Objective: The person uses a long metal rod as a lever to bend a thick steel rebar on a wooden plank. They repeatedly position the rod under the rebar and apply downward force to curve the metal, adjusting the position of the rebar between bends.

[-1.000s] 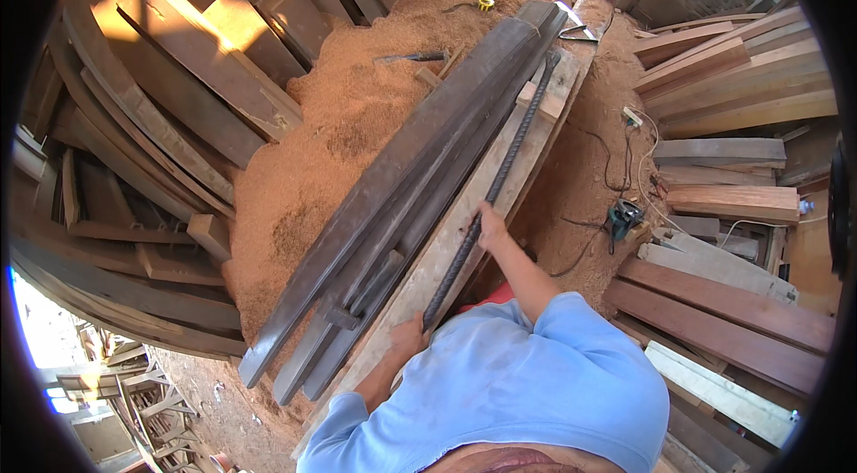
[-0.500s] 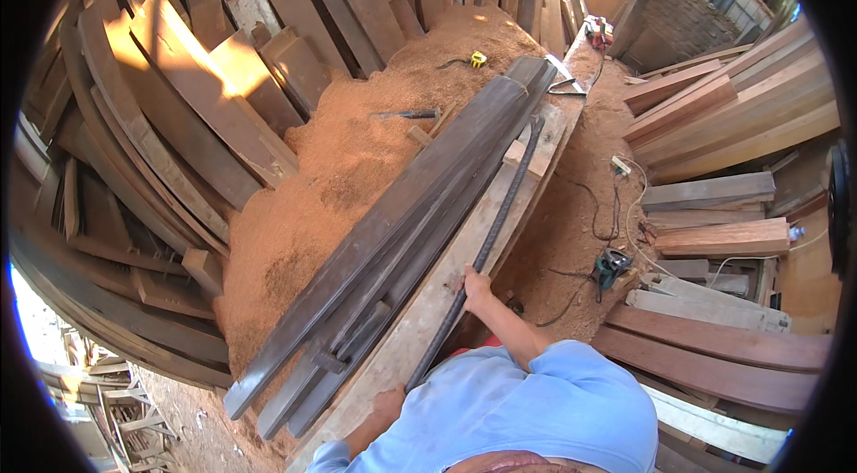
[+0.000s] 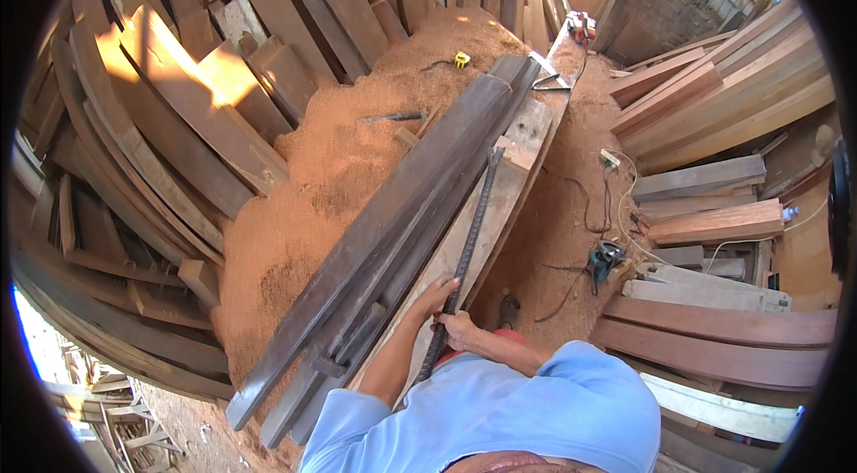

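A long, thin dark bar with a ribbed-looking surface [image 3: 476, 228] slants over a pale wooden beam [image 3: 527, 127]. My right hand [image 3: 459, 330] is closed around its lower part. Just above it, my left hand [image 3: 436, 296] is closed on the same bar, its fingers partly hidden. The bar's far end lies near a small light wood block [image 3: 515, 153]; its near end drops beside my blue shirt. Left of the beam lie several long dark planks [image 3: 393, 196], with a short dark piece [image 3: 361, 328] on top.
Reddish sawdust [image 3: 308, 196] heaps up beside the planks. A yellow tape measure [image 3: 461, 60] rests on it. A metal square [image 3: 551, 80] sits at the beam's far part. On the ground to the right is a corded green power tool [image 3: 607, 257]. Stacked boards [image 3: 714, 330] line both sides.
My left hand has moved up the bar, close to my right hand. My right hand sits lower, and the bar has shifted toward me and stands steeper.
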A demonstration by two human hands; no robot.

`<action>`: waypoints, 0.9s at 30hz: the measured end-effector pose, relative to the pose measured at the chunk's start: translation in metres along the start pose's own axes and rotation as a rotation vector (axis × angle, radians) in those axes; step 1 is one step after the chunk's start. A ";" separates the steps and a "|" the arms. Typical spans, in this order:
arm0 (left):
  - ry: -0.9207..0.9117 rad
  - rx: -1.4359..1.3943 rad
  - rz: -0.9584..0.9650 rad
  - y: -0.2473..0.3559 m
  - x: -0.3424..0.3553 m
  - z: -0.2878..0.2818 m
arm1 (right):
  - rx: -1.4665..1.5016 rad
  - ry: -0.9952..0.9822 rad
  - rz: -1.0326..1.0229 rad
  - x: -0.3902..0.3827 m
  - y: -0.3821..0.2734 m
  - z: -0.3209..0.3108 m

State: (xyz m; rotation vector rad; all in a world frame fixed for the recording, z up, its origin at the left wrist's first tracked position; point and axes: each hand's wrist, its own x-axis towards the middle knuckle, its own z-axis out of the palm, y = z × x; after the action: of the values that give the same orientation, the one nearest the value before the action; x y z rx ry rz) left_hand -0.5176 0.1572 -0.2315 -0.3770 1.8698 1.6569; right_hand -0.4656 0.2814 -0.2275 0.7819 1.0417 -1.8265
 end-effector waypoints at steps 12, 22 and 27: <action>-0.070 0.106 0.082 0.023 -0.046 -0.001 | -0.105 -0.172 0.071 -0.067 0.003 0.028; 0.095 0.118 0.262 0.059 -0.088 -0.026 | -0.114 -0.419 0.045 -0.102 -0.024 0.052; 0.056 -0.195 0.236 0.048 -0.085 -0.028 | -0.253 -0.422 -0.074 -0.089 -0.012 0.052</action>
State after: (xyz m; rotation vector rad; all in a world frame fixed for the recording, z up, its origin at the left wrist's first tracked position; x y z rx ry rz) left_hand -0.4861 0.1232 -0.1411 -0.2936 1.8563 2.0145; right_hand -0.4434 0.2715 -0.1270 0.1946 1.0021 -1.7738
